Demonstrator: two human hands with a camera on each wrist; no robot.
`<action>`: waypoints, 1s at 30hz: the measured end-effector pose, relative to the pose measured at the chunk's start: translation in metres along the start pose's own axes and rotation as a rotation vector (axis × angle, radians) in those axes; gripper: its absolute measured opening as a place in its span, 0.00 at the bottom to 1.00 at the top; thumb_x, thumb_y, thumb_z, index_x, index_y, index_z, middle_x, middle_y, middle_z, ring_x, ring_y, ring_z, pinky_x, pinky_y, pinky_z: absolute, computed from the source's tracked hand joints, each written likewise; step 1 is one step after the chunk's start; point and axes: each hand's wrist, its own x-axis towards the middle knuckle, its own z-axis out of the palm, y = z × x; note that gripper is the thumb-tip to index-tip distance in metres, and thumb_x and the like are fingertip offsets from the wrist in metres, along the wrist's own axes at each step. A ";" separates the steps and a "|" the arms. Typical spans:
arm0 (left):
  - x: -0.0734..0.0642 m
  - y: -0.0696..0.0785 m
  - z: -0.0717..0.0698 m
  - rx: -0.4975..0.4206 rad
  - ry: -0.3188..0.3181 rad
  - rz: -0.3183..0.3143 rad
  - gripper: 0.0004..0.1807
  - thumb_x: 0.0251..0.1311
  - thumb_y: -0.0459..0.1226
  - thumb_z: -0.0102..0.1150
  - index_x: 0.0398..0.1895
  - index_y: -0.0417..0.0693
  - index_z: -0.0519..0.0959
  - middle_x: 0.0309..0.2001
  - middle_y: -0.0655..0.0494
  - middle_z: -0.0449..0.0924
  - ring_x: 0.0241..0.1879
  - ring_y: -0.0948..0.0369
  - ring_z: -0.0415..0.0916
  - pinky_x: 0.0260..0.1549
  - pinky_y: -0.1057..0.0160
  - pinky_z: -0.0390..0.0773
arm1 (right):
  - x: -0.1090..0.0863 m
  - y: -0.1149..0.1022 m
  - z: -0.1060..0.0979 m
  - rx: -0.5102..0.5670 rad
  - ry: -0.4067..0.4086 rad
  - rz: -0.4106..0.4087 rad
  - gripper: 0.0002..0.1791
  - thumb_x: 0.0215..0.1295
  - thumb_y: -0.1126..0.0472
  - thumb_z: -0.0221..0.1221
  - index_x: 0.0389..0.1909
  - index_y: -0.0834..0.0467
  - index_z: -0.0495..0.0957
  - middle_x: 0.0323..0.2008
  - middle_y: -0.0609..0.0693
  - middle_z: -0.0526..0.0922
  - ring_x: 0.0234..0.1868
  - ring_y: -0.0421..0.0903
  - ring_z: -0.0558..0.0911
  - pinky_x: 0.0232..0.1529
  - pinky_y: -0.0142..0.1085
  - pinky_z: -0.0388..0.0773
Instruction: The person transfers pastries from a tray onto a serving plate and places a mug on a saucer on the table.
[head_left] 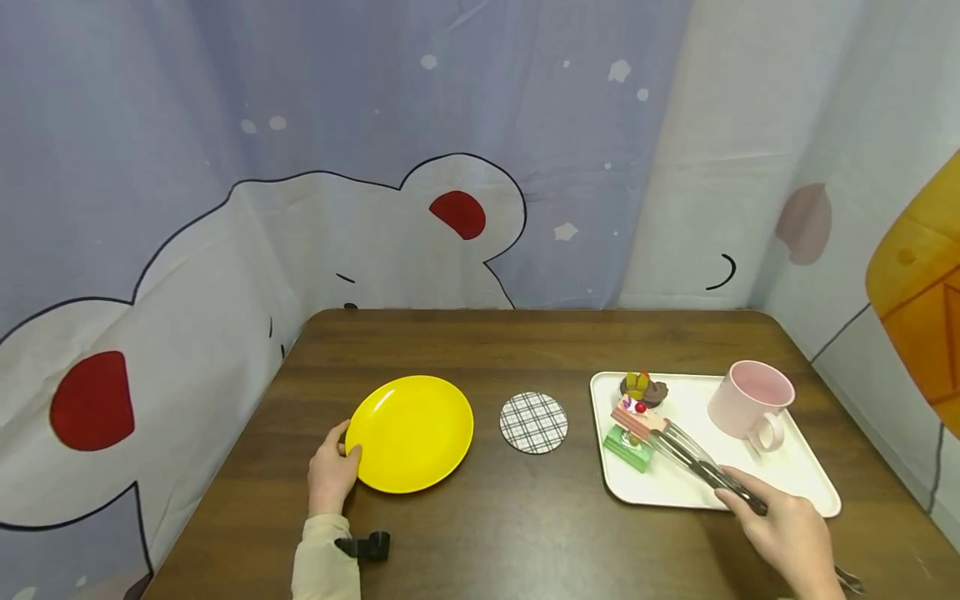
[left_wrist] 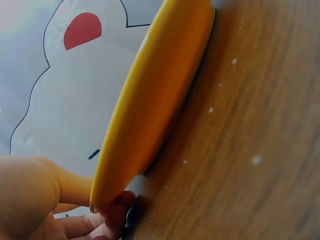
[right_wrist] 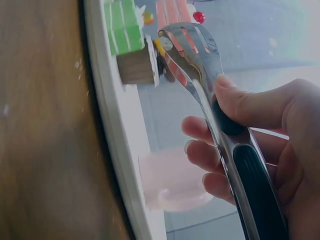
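My left hand [head_left: 332, 475] pinches the near-left rim of a round yellow plate [head_left: 412, 433], thumb on top and fingers under the edge. In my right hand [head_left: 791, 533] I grip metal serving tongs [right_wrist: 240, 165] with dark handle pads. Their slotted tips hold a pink layered cake slice [head_left: 633, 422] topped with a red berry, raised above the left part of a white tray [head_left: 795, 475]. Below it on the tray sits a green cake slice [head_left: 627, 450]. A small chocolate cake [head_left: 655, 394] with yellow-green topping sits behind, partly hidden by the pink slice.
A pink mug [head_left: 738, 404] stands at the tray's right end. Between plate and tray lies a round checked coaster [head_left: 534, 422]. The brown wooden table [head_left: 465, 550] ends at a patterned curtain [head_left: 562, 167] behind and on both sides.
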 end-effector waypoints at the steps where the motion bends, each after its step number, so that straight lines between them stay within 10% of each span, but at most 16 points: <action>1: 0.000 0.000 0.000 -0.001 0.001 -0.004 0.27 0.59 0.37 0.47 0.63 0.43 0.60 0.39 0.39 0.74 0.32 0.53 0.70 0.33 0.57 0.69 | 0.001 -0.002 0.001 0.005 0.007 -0.005 0.18 0.41 0.54 0.67 0.37 0.53 0.82 0.21 0.62 0.82 0.19 0.61 0.77 0.18 0.48 0.65; 30: -0.001 -0.002 -0.001 -0.027 0.016 0.014 0.27 0.57 0.38 0.49 0.62 0.45 0.63 0.37 0.42 0.75 0.31 0.54 0.70 0.32 0.59 0.67 | 0.029 -0.103 0.063 0.143 -0.016 -0.220 0.17 0.38 0.57 0.69 0.35 0.48 0.83 0.19 0.50 0.83 0.13 0.35 0.65 0.18 0.32 0.63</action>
